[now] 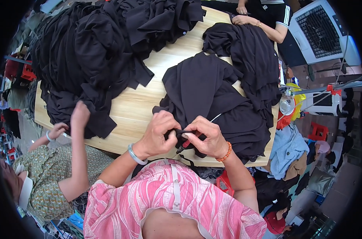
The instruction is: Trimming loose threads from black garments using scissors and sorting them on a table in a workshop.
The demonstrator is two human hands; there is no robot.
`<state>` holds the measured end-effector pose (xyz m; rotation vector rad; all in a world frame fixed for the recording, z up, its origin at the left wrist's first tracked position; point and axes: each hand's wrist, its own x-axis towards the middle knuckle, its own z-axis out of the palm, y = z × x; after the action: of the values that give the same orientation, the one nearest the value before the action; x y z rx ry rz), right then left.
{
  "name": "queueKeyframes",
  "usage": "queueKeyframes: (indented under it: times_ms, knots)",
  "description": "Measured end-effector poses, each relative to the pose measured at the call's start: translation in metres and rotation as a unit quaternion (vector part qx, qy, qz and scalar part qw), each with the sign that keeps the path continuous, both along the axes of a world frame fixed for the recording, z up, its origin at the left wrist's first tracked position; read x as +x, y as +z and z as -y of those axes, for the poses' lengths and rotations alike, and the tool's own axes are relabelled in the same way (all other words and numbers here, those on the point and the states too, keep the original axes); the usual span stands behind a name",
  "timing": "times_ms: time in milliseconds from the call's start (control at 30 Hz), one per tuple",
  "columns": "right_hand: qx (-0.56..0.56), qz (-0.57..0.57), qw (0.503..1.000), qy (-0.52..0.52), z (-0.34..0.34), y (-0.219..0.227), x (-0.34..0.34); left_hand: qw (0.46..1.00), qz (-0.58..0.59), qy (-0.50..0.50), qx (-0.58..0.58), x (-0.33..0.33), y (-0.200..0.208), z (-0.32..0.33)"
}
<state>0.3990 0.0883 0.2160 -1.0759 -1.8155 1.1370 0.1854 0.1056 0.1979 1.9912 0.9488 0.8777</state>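
My left hand and my right hand are closed close together, pinching the edge of a black garment between thumbs and fingers. The garment lies on the table in front of me, its folds spreading away and to the right. Under my right hand a slim red and black tool shows in part; its kind is hidden, and I cannot tell whether that hand grips it. A thin white piece sticks out beyond my right knuckles.
The light wooden table bears a large heap of black garments at left and another pile at right. A co-worker's hand is at the left heap; another person's hand touches the far right pile. Blue-grey cloth hangs right.
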Motion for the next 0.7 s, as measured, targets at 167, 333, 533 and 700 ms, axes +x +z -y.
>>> queueKeyframes:
  times_ms: [167, 333, 533, 700]
  knots:
    - [-0.028, 0.042, 0.999, -0.022, -0.007, 0.012, -0.002, 0.999, -0.031, 0.009, -0.035, 0.009, -0.007, 0.010]
    - [0.070, 0.092, 0.993, -0.022, -0.007, 0.011, -0.007, 0.987, -0.054, 0.108, 0.104, 0.023, -0.019, 0.014]
    - [-0.088, 0.051, 0.992, -0.080, -0.010, -0.003, 0.020, 0.943, 0.130, 0.110, -0.285, -0.007, -0.028, 0.022]
    - [-0.049, 0.159, 0.983, -0.075, -0.011, -0.020, 0.020, 0.897, 0.149, 0.050, -0.414, -0.014, -0.027, 0.021]
